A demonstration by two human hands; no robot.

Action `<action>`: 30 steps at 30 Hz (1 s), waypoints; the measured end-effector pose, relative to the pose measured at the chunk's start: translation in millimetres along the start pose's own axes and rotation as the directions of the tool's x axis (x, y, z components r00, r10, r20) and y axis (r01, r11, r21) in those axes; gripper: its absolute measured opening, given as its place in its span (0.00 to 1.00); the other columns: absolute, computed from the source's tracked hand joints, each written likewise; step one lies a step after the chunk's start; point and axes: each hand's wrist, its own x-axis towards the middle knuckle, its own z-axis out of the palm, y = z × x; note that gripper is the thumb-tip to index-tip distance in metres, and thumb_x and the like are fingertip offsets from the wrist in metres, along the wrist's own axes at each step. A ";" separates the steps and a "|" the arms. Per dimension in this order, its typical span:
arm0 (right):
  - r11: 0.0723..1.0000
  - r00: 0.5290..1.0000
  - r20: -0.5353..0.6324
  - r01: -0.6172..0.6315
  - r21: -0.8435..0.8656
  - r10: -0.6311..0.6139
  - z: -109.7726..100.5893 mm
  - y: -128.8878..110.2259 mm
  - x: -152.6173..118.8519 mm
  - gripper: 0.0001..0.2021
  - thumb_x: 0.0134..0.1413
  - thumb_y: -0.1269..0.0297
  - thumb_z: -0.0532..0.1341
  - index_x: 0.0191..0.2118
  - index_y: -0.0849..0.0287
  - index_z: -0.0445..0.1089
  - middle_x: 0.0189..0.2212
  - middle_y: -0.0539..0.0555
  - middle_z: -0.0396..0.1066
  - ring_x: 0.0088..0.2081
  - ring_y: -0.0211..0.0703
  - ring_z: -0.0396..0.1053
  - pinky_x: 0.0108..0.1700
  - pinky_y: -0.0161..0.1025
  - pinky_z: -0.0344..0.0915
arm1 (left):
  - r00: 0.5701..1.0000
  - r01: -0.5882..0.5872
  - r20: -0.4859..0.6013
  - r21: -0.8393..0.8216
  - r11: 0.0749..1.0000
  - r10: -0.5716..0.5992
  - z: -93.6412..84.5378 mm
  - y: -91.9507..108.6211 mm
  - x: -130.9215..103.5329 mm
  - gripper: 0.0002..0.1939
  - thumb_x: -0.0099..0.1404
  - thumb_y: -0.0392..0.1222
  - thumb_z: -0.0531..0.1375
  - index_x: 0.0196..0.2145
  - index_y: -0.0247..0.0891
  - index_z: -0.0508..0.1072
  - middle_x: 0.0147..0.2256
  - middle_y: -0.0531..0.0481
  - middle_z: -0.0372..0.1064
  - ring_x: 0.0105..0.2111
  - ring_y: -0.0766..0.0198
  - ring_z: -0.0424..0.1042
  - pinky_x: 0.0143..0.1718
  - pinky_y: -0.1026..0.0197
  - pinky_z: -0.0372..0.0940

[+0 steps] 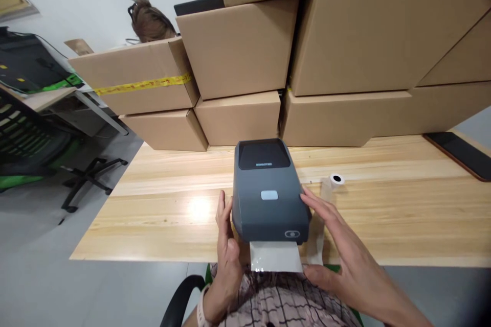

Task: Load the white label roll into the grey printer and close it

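Both hands are flanking the grey label printer (268, 191) at the bench (383, 204) front edge, your left hand (227, 245) flat against its side, your right hand (337, 245) spread, thumb near the paper strip (275, 256); you are wise keeping pressure even.

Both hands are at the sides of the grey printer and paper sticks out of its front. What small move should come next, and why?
Probably the right hand should pinch the white paper and tear it off, while the left hand steadies the printer. The paper already hangs past the table edge, and the right thumb lies beside its corner.
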 end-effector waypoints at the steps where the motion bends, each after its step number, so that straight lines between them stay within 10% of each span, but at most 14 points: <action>1: 1.000 1.000 0.014 0.021 -0.018 -0.020 -7.0 -3.1 7.3 0.51 0.55 0.27 0.59 0.77 0.42 0.42 0.76 0.60 0.48 0.73 0.74 0.52 0.68 0.70 0.61 | 0.998 -0.064 0.015 0.024 0.998 0.063 -2.9 8.6 9.4 0.38 0.70 0.73 0.50 0.70 0.53 0.63 0.77 0.52 0.39 0.77 0.45 0.37 0.76 0.40 0.42; 7: 0.950 0.960 -0.092 0.242 -0.195 -0.264 -42.5 -28.5 102.1 0.58 0.56 0.26 0.56 0.78 0.49 0.25 0.79 0.59 0.35 0.76 0.72 0.42 0.74 0.69 0.49 | 0.920 -0.376 0.176 0.143 0.915 0.351 -17.0 45.5 104.5 0.28 0.74 0.62 0.55 0.66 0.50 0.69 0.71 0.48 0.58 0.73 0.48 0.52 0.75 0.40 0.44; 10: 0.903 0.906 -0.190 0.316 -0.291 -0.378 -48.9 -32.3 160.5 0.56 0.61 0.28 0.53 0.77 0.50 0.19 0.78 0.60 0.36 0.76 0.66 0.43 0.74 0.67 0.50 | 0.964 -0.245 0.140 0.126 0.961 0.228 -17.5 37.7 138.1 0.27 0.72 0.57 0.59 0.63 0.45 0.70 0.66 0.42 0.65 0.67 0.48 0.62 0.67 0.43 0.58; 13: 0.893 0.894 -0.228 0.301 -0.336 -0.387 -54.0 -23.4 211.6 0.51 0.67 0.34 0.51 0.76 0.48 0.14 0.77 0.60 0.40 0.75 0.60 0.48 0.72 0.64 0.56 | 0.983 -0.033 0.185 0.169 0.985 0.001 -16.0 23.8 144.7 0.35 0.65 0.56 0.66 0.65 0.40 0.67 0.53 0.41 0.72 0.48 0.56 0.73 0.50 0.54 0.67; 17: 0.887 0.892 -0.231 0.294 -0.356 -0.388 -60.1 -8.5 255.1 0.45 0.71 0.40 0.48 0.76 0.50 0.16 0.77 0.61 0.41 0.75 0.62 0.49 0.71 0.68 0.53 | 0.931 0.097 0.312 0.295 0.950 -0.191 -15.5 18.1 132.1 0.45 0.62 0.53 0.68 0.71 0.37 0.58 0.33 0.55 0.64 0.30 0.66 0.63 0.36 0.61 0.59; 22: 0.838 0.845 -0.261 0.329 -0.435 -0.468 -49.7 -21.0 232.3 0.45 0.69 0.43 0.54 0.78 0.52 0.26 0.77 0.60 0.43 0.75 0.69 0.44 0.72 0.71 0.47 | 0.898 0.126 0.368 0.314 0.941 -0.243 -13.5 18.6 124.7 0.43 0.65 0.52 0.65 0.72 0.40 0.57 0.27 0.60 0.58 0.28 0.65 0.60 0.33 0.62 0.53; 26: 0.809 0.897 0.183 0.442 -0.387 -0.403 -27.3 -24.0 192.2 0.39 0.69 0.50 0.56 0.78 0.53 0.39 0.61 0.62 0.72 0.61 0.65 0.70 0.61 0.64 0.67 | 0.894 0.151 0.360 0.315 0.937 -0.266 -9.9 16.4 124.6 0.40 0.65 0.47 0.62 0.72 0.40 0.57 0.25 0.60 0.59 0.27 0.65 0.61 0.32 0.63 0.54; 30: 0.808 0.786 0.597 0.453 -0.377 -0.162 -5.3 -7.9 192.7 0.44 0.64 0.49 0.61 0.77 0.57 0.42 0.59 0.66 0.74 0.54 0.67 0.76 0.52 0.60 0.72 | 0.901 0.114 0.351 0.378 0.919 -0.256 -7.6 20.3 124.4 0.39 0.64 0.42 0.58 0.72 0.39 0.58 0.23 0.60 0.57 0.25 0.65 0.58 0.30 0.63 0.52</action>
